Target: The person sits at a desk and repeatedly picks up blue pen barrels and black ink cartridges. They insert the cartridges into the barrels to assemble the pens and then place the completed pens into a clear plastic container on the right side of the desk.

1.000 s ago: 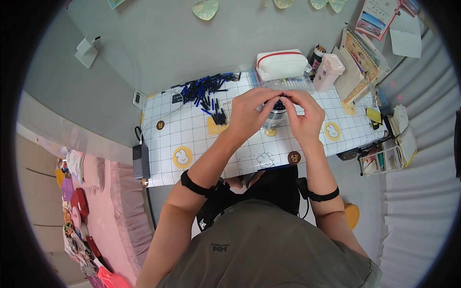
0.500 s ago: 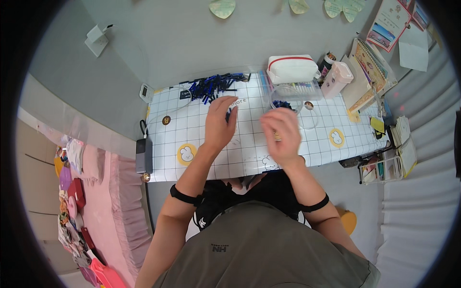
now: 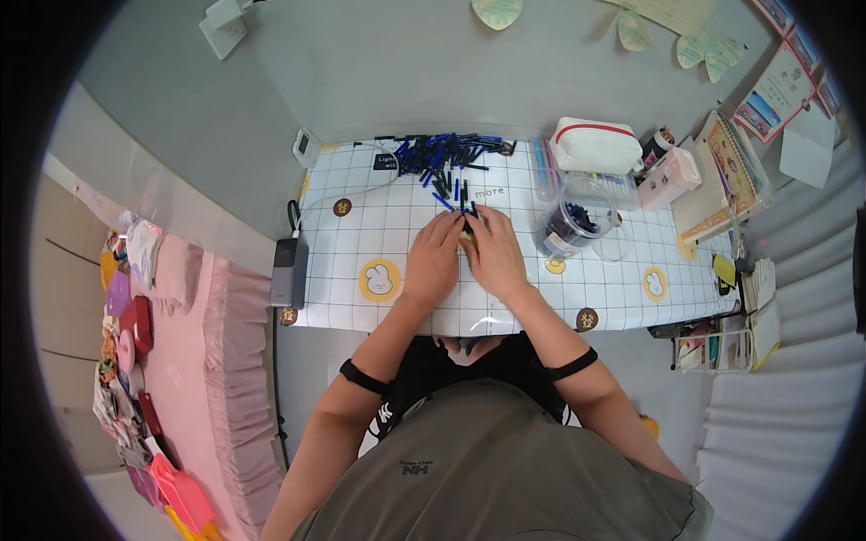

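My left hand (image 3: 433, 261) and my right hand (image 3: 495, 252) meet over the middle of the table, fingers bent and fingertips nearly touching. Between them show a few short dark ink cartridges (image 3: 466, 224), gripped at the fingertips; how many is hidden. Just beyond, loose blue and black cartridges (image 3: 442, 200) trail back to a big heap of cartridges (image 3: 442, 155) at the table's far edge. To the right of my right hand stands a clear round plastic jar (image 3: 552, 242), partly filled with the same dark cartridges.
A white pouch with a red zip (image 3: 595, 144) lies on a clear case of coloured pens (image 3: 606, 189) at the back. Beside it are a pink box (image 3: 669, 178) and upright notebooks (image 3: 722, 176). A grey power bank (image 3: 289, 273) with a cable sits at the left edge.
Both hands have come down and together onto the loose cartridges; my right hand moved left, away from the jar. The view has shifted, so the jar now shows fully.
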### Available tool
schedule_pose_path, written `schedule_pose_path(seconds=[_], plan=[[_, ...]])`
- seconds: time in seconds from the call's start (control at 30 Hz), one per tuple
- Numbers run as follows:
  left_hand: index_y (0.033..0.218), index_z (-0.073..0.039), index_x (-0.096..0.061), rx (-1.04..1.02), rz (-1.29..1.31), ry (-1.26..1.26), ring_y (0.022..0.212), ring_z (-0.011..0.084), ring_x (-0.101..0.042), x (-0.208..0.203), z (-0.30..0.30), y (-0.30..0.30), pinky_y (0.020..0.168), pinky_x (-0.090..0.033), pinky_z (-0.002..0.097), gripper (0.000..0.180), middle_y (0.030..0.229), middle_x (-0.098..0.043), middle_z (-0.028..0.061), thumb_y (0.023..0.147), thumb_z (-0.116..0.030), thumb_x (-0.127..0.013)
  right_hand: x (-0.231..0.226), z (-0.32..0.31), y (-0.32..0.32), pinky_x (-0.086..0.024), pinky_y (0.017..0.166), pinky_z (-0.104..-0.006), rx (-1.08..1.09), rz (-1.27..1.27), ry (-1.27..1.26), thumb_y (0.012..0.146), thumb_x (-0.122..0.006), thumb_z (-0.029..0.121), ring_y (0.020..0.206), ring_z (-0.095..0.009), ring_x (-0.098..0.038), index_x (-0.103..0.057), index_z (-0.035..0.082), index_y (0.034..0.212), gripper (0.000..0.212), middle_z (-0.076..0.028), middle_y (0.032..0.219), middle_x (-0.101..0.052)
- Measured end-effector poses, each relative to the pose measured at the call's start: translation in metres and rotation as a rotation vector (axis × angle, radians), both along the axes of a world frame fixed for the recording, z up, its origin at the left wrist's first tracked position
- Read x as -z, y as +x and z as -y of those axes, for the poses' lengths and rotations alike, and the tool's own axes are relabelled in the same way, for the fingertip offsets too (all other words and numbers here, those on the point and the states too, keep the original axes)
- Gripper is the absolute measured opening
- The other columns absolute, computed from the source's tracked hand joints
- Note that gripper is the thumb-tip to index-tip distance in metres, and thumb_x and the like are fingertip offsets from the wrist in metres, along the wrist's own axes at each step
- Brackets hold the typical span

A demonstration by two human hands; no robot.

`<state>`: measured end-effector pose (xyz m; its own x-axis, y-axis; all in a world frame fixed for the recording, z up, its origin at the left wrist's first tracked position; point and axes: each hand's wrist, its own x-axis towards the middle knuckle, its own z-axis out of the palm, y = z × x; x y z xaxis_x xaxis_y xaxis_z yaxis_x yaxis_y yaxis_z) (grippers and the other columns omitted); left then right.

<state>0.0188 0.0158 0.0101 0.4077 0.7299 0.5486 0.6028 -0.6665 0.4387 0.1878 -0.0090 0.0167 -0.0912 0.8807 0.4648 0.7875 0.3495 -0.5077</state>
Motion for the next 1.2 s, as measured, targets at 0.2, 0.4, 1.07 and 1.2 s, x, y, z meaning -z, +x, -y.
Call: schedule_pose_path(seconds=[0.2, 0.4, 1.07, 1.2], plan=[[0.141, 0.003, -0.068, 0.006, -0.005, -0.041, 0.145, 0.0378, -0.059, 0.007, 0.000, -0.004, 0.121, -0.048, 0.0485, 0.048, 0.150, -0.066, 0.0181, 0.094, 0.007, -0.061, -0.011, 0.001, 0.000, -0.047, 0.119, -0.0486, -0.042, 0.084, 0.062, 0.097, -0.075, 0.007, 0.139, -0.039, -0.057, -0.070, 0.002, 0.141, 0.045, -0.014, 0.153, -0.063], [0.134, 0.002, -0.071, 0.018, 0.057, -0.132, 0.139, 0.0382, -0.063, 0.008, 0.001, -0.006, 0.118, -0.051, 0.0465, 0.044, 0.146, -0.068, 0.0186, 0.092, 0.009, -0.062, -0.003, 0.000, 0.001, -0.047, 0.119, -0.0480, -0.046, 0.104, 0.075, 0.096, -0.075, 0.006, 0.141, -0.036, -0.059, -0.074, 0.003, 0.139, 0.043, -0.011, 0.151, -0.068], [0.130, 0.003, -0.071, 0.101, -0.009, -0.014, 0.132, 0.0426, -0.066, -0.006, -0.001, 0.001, 0.113, -0.056, 0.0466, 0.043, 0.138, -0.069, 0.0205, 0.088, 0.011, -0.064, 0.007, 0.000, 0.009, -0.054, 0.108, -0.0470, 0.018, -0.019, 0.149, 0.091, -0.077, 0.001, 0.125, -0.037, -0.065, -0.076, -0.001, 0.116, 0.025, -0.012, 0.136, -0.073], [0.127, 0.002, -0.073, 0.117, -0.070, -0.087, 0.129, 0.0416, -0.067, -0.016, -0.005, -0.004, 0.111, -0.056, 0.0463, 0.040, 0.133, -0.071, 0.0185, 0.088, 0.008, -0.065, 0.003, 0.002, 0.007, -0.055, 0.106, -0.0455, 0.025, -0.018, 0.165, 0.090, -0.077, -0.001, 0.123, -0.037, -0.065, -0.077, -0.001, 0.116, 0.026, -0.012, 0.135, -0.073]])
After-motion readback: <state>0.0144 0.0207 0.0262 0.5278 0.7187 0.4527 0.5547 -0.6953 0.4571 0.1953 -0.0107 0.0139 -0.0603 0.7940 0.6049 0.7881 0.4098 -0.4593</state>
